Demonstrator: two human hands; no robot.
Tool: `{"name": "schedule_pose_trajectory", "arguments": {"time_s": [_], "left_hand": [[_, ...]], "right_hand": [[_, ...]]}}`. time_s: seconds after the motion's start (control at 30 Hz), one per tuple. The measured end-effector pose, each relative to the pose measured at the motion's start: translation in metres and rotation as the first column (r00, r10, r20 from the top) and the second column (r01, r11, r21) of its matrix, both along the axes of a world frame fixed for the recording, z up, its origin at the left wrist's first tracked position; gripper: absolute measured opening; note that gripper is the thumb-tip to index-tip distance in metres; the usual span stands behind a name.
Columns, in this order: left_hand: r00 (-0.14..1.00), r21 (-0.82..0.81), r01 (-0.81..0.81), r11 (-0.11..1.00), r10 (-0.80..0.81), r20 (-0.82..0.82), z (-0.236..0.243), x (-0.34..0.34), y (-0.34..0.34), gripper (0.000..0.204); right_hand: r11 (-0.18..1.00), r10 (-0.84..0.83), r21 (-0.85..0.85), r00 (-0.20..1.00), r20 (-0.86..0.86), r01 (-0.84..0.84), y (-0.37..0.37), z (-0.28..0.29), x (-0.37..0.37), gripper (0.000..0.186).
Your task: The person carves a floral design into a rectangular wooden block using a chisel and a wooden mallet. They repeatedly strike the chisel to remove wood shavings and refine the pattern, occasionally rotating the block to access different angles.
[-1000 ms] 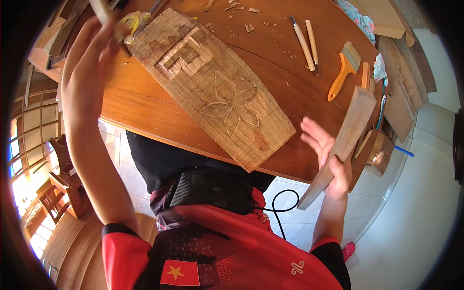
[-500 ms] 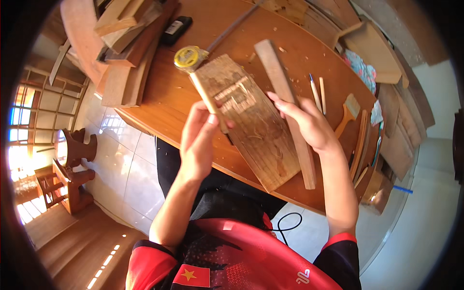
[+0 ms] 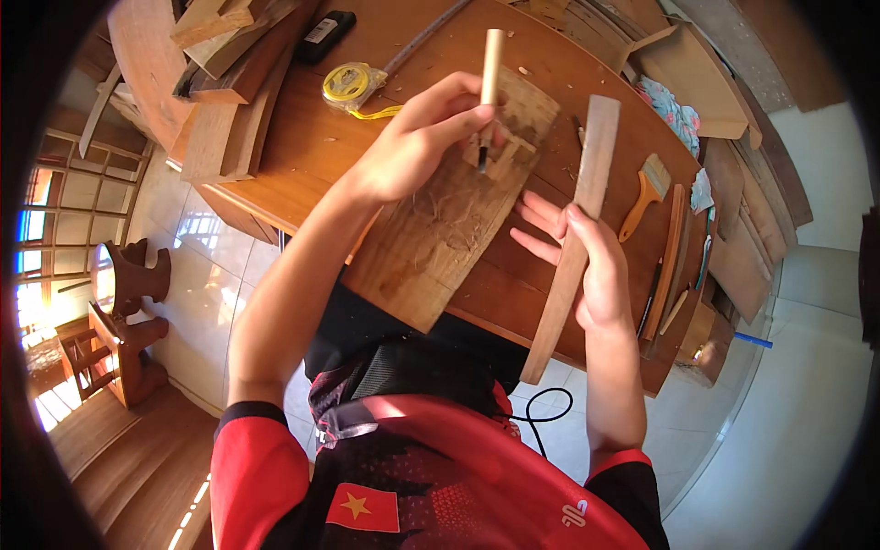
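My left hand (image 3: 426,137) grips a chisel (image 3: 492,73) by its pale wooden handle. The chisel stands nearly upright with its dark blade down, over the rough carved recess of a wooden board (image 3: 426,243); whether the tip touches the wood I cannot tell. Shavings lie on the board, which slants across the table's front edge and sticks out over it. To the right, my right hand (image 3: 591,261) holds a long wooden bar (image 3: 598,147) under its thumb, its other fingers partly spread toward the board. The bar tilts, its lower end past the table edge.
A yellow tape measure (image 3: 346,84) and a black case (image 3: 325,35) lie at the far left of the table (image 3: 513,312), near stacked wood blocks (image 3: 220,142). On the right are an orange-handled brush (image 3: 646,197), thin wooden strips (image 3: 667,266) and a floral cloth (image 3: 671,108).
The board has turned so its far end points right. My left hand has moved right and raised the chisel upright. The bar, formerly lying on the table, is now in my right hand.
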State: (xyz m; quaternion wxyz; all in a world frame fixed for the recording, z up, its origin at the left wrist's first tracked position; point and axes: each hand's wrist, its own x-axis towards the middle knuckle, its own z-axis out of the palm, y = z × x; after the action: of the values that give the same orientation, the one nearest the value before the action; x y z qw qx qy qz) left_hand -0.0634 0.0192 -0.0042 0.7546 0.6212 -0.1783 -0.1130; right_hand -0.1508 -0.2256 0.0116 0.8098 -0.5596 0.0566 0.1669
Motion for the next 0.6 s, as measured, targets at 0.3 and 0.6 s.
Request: {"name": "schedule_pose_trajectory", "arguments": {"time_s": [0.3,0.6], "left_hand": [[0.903,0.14,0.425,0.894,-0.43,0.002,-0.002,0.052,-0.016,0.032],[0.854,0.442,0.437,0.783,-0.515,0.068,0.028,0.032,0.019,0.032]], "right_hand": [[0.993,0.02,0.113,0.998,-0.064,-0.013,0.006,-0.01,-0.032,0.036],[0.992,-0.007,-0.127,1.0,0.027,0.011,-0.022,-0.009,-0.044,0.031]]}}
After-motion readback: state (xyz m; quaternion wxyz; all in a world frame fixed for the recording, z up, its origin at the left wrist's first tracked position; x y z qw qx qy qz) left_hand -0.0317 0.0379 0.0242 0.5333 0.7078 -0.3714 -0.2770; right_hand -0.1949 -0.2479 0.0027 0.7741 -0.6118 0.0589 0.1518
